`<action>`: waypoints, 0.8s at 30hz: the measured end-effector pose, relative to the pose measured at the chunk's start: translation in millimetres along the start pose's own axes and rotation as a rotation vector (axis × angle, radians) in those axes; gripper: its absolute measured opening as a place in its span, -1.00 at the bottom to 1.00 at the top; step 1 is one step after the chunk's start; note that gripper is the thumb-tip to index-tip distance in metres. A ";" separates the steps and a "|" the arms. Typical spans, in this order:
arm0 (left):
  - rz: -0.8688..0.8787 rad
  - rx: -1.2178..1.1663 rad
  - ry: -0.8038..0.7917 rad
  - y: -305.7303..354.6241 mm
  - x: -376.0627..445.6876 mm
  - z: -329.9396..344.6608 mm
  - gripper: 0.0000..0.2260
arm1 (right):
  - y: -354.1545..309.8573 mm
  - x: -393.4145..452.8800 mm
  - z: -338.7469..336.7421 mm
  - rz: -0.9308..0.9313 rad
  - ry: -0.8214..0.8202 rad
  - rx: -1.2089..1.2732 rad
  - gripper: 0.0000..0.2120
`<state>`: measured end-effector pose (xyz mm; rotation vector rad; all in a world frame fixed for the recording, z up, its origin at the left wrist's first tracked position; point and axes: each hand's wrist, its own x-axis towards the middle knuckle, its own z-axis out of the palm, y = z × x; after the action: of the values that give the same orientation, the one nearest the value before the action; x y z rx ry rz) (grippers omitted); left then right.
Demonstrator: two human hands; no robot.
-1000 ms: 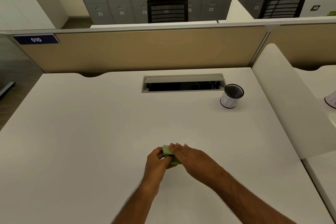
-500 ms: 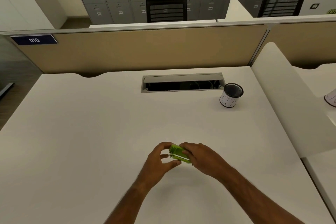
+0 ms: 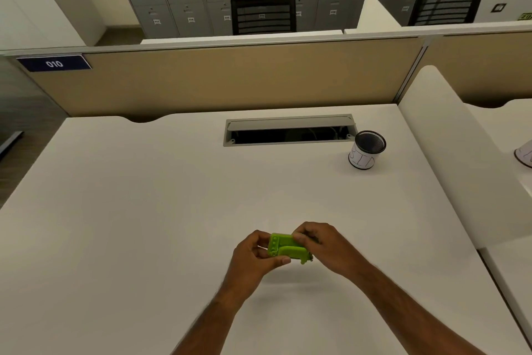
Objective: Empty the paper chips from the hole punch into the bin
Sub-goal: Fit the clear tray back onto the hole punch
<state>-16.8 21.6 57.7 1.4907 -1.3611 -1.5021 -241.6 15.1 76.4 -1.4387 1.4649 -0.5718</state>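
A small lime-green hole punch is held just above the white desk, near its front middle. My left hand grips its left end with thumb and fingers. My right hand pinches its right end from above. The punch is turned so that its underside with small round studs faces me. A small black mesh bin with a white paper label stands upright at the far right of the desk, well apart from both hands. No paper chips are visible.
An open grey cable tray is set into the desk at the back middle, just left of the bin. A tan partition closes the far edge. A white divider borders the right side.
Both hands have lifted the punch off the desk and turned it over, so its underside now faces up. The left hand closed onto its left end.
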 end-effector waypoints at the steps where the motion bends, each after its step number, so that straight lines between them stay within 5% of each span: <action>1: -0.005 -0.006 0.009 -0.5 -0.4 1.0 -0.50 | 1.4 -1.6 0.3 0.007 0.023 0.035 -0.81; 8: -0.070 -0.028 0.057 -7.7 0.9 7.0 -0.63 | 13.4 -7.5 4.7 0.105 0.048 0.353 -0.83; 13: -0.141 -0.033 0.071 -19.6 2.5 7.6 -0.62 | 24.4 -8.1 13.5 0.156 0.029 0.307 -0.58; 24: -0.275 0.082 0.063 -44.3 15.3 15.6 -0.59 | 52.4 -3.0 37.5 0.241 0.094 0.323 -0.65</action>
<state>-24.2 23.5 8.9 1.8216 -1.2320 -1.5635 -235.3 38.8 16.8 -0.9806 1.5138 -0.6950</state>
